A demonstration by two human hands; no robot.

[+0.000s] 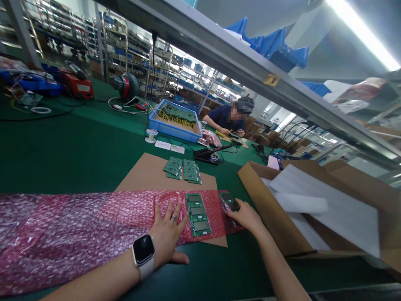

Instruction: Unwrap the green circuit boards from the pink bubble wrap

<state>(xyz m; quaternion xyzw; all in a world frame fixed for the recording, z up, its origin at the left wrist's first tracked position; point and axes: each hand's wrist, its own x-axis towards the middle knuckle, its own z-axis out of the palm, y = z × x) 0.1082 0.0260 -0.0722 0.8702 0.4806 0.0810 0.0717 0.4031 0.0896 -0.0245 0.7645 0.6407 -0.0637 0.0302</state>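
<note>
Pink bubble wrap (78,234) lies in a long strip across the bench. My left hand (167,225), with a watch on the wrist, rests flat on it with fingers spread. Just right of those fingers, a green circuit board (198,214) with three grey display panels lies on the wrap. Another green circuit board (226,198) shows in part at the strip's right end, partly under a fold of wrap. My right hand (247,215) has its thumb and fingers closed on that end of the wrap; the hand hides part of the board.
Several circuit boards (182,169) lie stacked on a cardboard sheet (140,173). An open carton (272,217) holding white foam stands at right. Behind are a soldering iron stand (206,155), a solder spool (151,136) and a blue tray (175,131). A co-worker (227,117) sits opposite.
</note>
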